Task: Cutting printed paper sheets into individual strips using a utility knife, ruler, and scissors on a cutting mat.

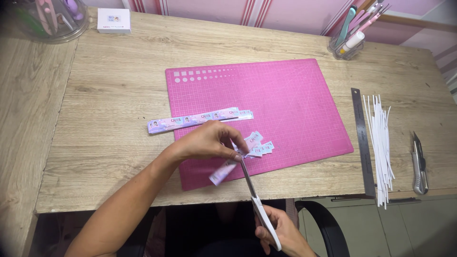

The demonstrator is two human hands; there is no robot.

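Paper strip (223, 170) between left fingers (234, 153), scissors (254, 197)

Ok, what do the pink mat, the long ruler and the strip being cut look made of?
Pink mat: likely matte vinyl or rubber, flat with a printed grid. Ruler: probably steel, grey with a dull sheen. Strip in the left hand: apparently thin printed paper, bending at the scissors; possibly glossy.

A steel ruler (362, 143) lay along the right of the wooden counter (109, 95), just beside a bundle of thin white strips (381, 147). Farther right sat a utility knife (419, 164). A clear pen holder (350, 40) and a small white box (114, 20) stood at the back.
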